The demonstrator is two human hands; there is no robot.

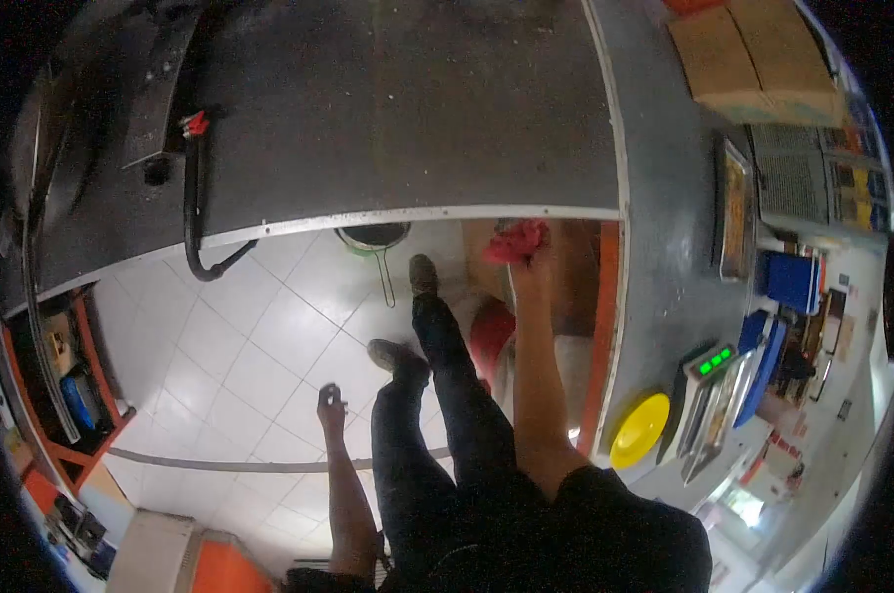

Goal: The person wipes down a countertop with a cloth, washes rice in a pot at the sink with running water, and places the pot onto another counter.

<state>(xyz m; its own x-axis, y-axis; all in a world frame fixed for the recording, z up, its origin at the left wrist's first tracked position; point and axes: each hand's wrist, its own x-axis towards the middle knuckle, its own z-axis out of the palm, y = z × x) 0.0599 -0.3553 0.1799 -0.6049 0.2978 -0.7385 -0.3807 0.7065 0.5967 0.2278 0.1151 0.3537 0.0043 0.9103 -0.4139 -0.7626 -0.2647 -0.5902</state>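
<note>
Head view, left to right. A black hose hangs over the pale front edge of the dark worktop. The left hand, released, fingers loosely curled and no object showing, hangs over open white floor tiles, well apart from the cloth. A long-handled pan lies between, partly hidden by the worktop. The red cloth lies up and to the right of the left hand, bunched, its longer axis roughly along the pale edge; the right hand, the nearer, grasps it. Room opens leftward over the tiles; rightward, an orange upright and the grey counter, bearing a yellow plate, bound the space.
</note>
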